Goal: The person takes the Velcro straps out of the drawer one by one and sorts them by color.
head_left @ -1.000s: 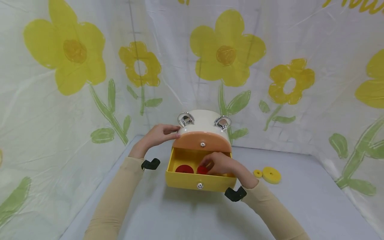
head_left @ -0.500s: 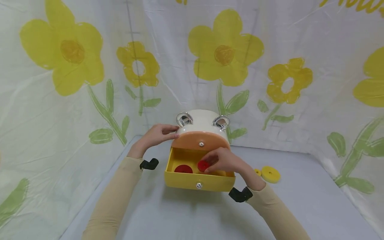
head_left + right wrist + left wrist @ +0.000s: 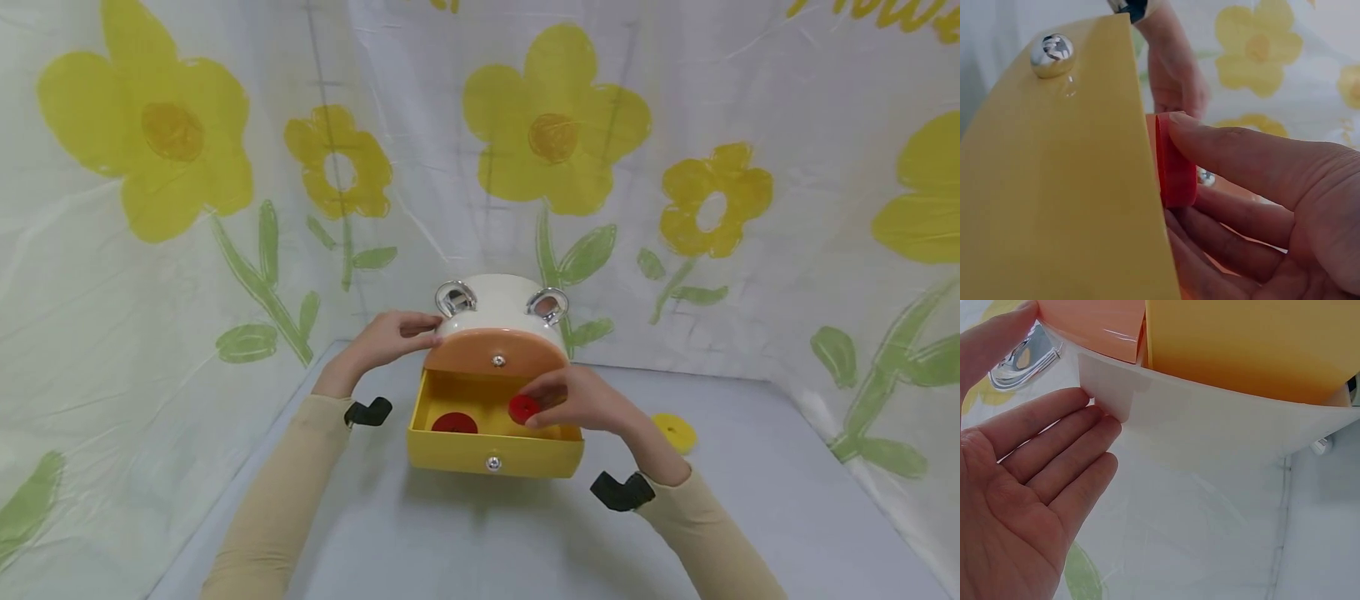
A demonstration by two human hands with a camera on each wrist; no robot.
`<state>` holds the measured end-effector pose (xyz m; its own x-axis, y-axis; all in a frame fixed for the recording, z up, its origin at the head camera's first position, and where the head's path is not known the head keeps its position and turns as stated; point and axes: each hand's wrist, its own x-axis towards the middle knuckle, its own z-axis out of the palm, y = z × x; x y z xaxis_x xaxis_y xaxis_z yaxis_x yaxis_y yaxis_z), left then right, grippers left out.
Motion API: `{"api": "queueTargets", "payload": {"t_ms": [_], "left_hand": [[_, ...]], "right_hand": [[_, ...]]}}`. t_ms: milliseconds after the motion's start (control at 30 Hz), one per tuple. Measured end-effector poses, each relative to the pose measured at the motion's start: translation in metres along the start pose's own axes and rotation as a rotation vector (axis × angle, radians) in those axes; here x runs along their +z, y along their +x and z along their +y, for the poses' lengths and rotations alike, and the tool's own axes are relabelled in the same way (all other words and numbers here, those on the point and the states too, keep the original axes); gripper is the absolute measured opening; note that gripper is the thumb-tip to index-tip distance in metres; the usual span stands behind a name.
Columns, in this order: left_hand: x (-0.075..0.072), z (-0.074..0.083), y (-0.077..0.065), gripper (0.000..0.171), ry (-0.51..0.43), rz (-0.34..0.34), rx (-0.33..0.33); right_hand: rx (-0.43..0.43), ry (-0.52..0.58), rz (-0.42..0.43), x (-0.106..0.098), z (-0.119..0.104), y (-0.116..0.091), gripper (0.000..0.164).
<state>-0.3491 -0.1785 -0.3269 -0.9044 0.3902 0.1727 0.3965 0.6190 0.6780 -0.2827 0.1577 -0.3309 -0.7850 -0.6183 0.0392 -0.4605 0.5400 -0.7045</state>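
Pinching sm. red disc [image 3: 524,409] betw. thumb & fingers: R grip [image 3: 581,400], disc just behind front of yellow drawer [image 3: 528,457], toward drawer's R side. Lg. dk. red disc [image 3: 454,423] lies in same drawer, L side. L grip [image 3: 386,337], fingers straight, touches L side of wht. cabinet [image 3: 501,298] w/ orange panel [image 3: 468,352]. Yellow disc [image 3: 677,432] on counter [image 3: 757,483], R of drawer.
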Motion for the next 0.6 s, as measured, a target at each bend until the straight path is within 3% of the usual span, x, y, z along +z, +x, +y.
{"api": "queueTargets", "payload": {"t_ms": [300, 600], "left_hand": [[-0.001, -0.002, 0.002, 0.064, 0.010, -0.002, -0.002], [0.000, -0.003, 0.003, 0.064, 0.013, -0.002, 0.000]], "right_hand": [[0.002, -0.007, 0.081, -0.015, 0.006, -0.023, 0.041], [0.083, 0.035, 0.136, -0.029, 0.018, -0.048, 0.043]]}}
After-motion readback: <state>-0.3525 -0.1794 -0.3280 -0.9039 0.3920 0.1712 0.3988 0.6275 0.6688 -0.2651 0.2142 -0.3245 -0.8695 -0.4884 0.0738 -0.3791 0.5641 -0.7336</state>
